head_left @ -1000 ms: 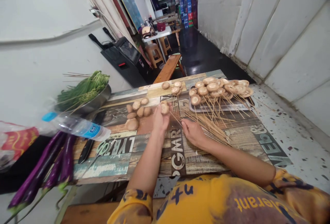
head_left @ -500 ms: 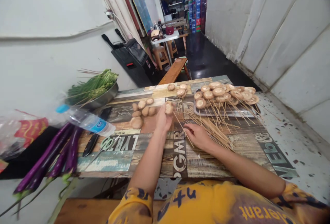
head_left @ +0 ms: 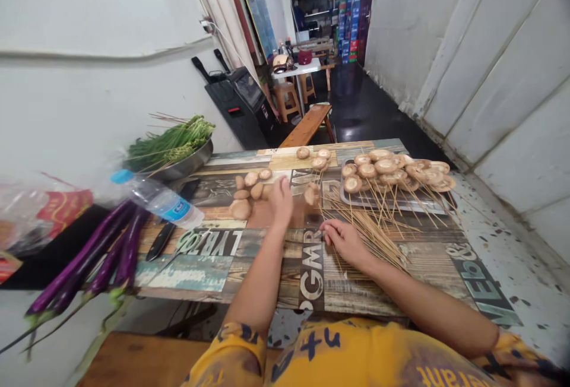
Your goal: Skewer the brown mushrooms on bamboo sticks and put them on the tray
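Pinched in my right hand [head_left: 342,238] is a thin wooden skewer, with a pale mushroom cap [head_left: 312,193] on its far end, a little blurred. My left hand [head_left: 281,198] is apart from that cap, fingers stretched forward and nothing seen in them. Just left of it lies a group of loose brown mushrooms [head_left: 241,209]. Bare skewers [head_left: 378,235] are heaped beside and beyond my right hand. Several skewered mushrooms are piled on a metal tray [head_left: 416,204] at the right, and more skewered mushrooms [head_left: 319,163] lie at the table's far side.
At the left are a water bottle [head_left: 164,203] on its side, a black-handled knife [head_left: 160,241], purple eggplants [head_left: 84,262] overhanging the edge, and a metal bowl [head_left: 196,160] of greens. A wooden bench [head_left: 307,124] stands past the patterned table [head_left: 267,268].
My left hand has let go of the mushroom cap and drawn back from it. The cap, on the skewer in my right hand, now sits farther right. The camera view has shifted slightly.
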`<action>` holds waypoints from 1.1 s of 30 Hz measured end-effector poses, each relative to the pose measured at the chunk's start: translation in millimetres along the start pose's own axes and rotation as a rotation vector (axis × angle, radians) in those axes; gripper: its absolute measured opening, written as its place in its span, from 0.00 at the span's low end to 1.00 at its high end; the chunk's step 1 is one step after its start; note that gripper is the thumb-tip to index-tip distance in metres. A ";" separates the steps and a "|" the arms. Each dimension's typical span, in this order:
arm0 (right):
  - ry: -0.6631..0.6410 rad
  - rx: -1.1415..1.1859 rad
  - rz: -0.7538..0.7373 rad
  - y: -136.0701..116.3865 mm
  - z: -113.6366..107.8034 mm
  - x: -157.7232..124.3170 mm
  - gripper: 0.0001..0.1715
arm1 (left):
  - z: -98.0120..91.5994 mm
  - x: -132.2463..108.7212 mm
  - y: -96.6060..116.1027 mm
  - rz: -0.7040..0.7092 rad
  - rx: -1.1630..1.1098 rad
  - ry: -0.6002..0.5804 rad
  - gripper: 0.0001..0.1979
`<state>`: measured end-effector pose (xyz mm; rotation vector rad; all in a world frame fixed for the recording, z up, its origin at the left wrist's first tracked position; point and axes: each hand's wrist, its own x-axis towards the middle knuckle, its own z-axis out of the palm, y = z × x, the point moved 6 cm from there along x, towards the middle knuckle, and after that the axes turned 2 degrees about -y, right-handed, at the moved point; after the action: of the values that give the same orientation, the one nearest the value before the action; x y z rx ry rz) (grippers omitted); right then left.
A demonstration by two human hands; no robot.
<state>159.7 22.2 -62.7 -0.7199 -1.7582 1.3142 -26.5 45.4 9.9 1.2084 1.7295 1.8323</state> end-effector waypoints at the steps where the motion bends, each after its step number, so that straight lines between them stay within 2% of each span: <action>1: 0.004 -0.029 -0.010 -0.4 -0.4 -0.2 0.14 | -13.3 4.7 5.1 0.092 0.282 0.070 0.14; 3: -0.015 -0.058 -0.013 -0.8 1.3 -1.0 0.14 | -31.7 12.5 5.8 0.162 0.796 0.139 0.18; 4: -0.029 -0.067 -0.017 -1.5 2.6 -1.7 0.14 | -38.4 16.0 1.1 0.144 0.967 0.146 0.19; 6: -0.051 -0.088 -0.032 -3.9 4.7 -3.4 0.13 | -47.1 21.2 -10.9 0.104 1.168 0.128 0.20; 10: -0.027 -0.160 -0.054 -7.0 2.1 -6.2 0.13 | -53.8 25.3 -23.2 0.116 1.274 0.169 0.25; 13: 0.017 -0.201 -0.057 -6.0 -2.6 -6.3 0.14 | -52.2 25.6 -21.5 0.128 1.295 0.167 0.20; 16: 0.039 -0.202 -0.075 -5.6 -5.0 -5.8 0.14 | -46.9 23.1 -10.2 0.205 1.290 0.198 0.14; 19: 0.030 -0.186 -0.083 -5.8 -3.9 -5.9 0.14 | -38.6 22.1 -4.9 0.265 1.254 0.162 0.15; 22: 0.031 -0.163 -0.087 -6.7 -2.9 -6.5 0.14 | -31.2 25.8 -13.6 0.239 1.212 0.008 0.16; 25: 0.042 -0.137 -0.093 -7.4 -3.3 -7.2 0.14 | -31.0 31.6 -25.1 0.198 1.073 -0.116 0.22; 28: 0.045 -0.119 -0.095 -7.9 -3.6 -7.9 0.15 | -35.1 36.6 -30.6 0.158 0.785 -0.142 0.21; 31: 0.031 -0.095 -0.097 -10.1 -2.3 -8.9 0.15 | -37.3 37.2 -36.9 -0.037 0.282 -0.078 0.12; 33: -0.008 -0.054 -0.093 -12.3 0.8 -9.7 0.16 | -28.0 32.9 -38.4 -0.169 -0.017 -0.094 0.08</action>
<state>164.2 10.2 -53.6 -0.6549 -1.8177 1.2128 -78.1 59.5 -11.9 1.0882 1.7051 1.6628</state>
